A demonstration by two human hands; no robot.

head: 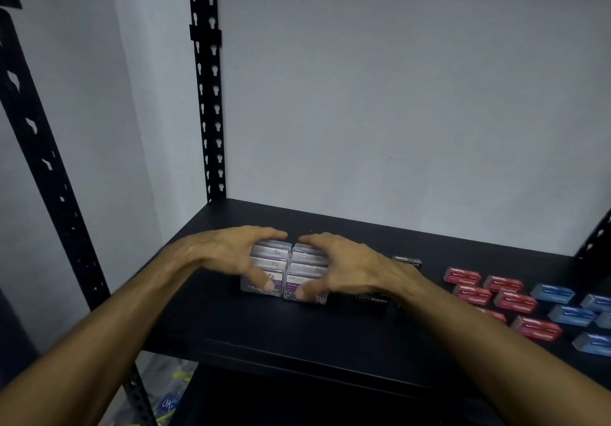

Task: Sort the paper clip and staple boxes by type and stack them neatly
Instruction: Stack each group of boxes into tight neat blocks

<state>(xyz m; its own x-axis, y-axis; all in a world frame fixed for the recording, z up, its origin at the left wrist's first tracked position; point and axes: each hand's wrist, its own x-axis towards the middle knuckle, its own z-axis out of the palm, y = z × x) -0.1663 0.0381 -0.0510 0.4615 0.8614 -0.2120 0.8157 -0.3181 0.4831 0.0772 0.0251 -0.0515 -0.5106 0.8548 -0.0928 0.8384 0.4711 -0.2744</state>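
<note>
Two side-by-side stacks of clear paper clip boxes (287,268) with purple labels stand on the black shelf (264,333). My left hand (228,253) curls round the left stack, fingers behind it and thumb at the front. My right hand (350,268) curls round the right stack the same way. Black staple boxes (372,300) lie just right of the stacks, partly under my right wrist, with another black box (407,260) farther back. Red staple boxes (489,290) and blue staple boxes (568,306) lie scattered at the right.
A black slotted upright (208,95) stands at the shelf's back left corner, another upright (43,148) at the front left. A grey wall closes the back. Below the shelf at the left lie plastic-wrapped items (172,392).
</note>
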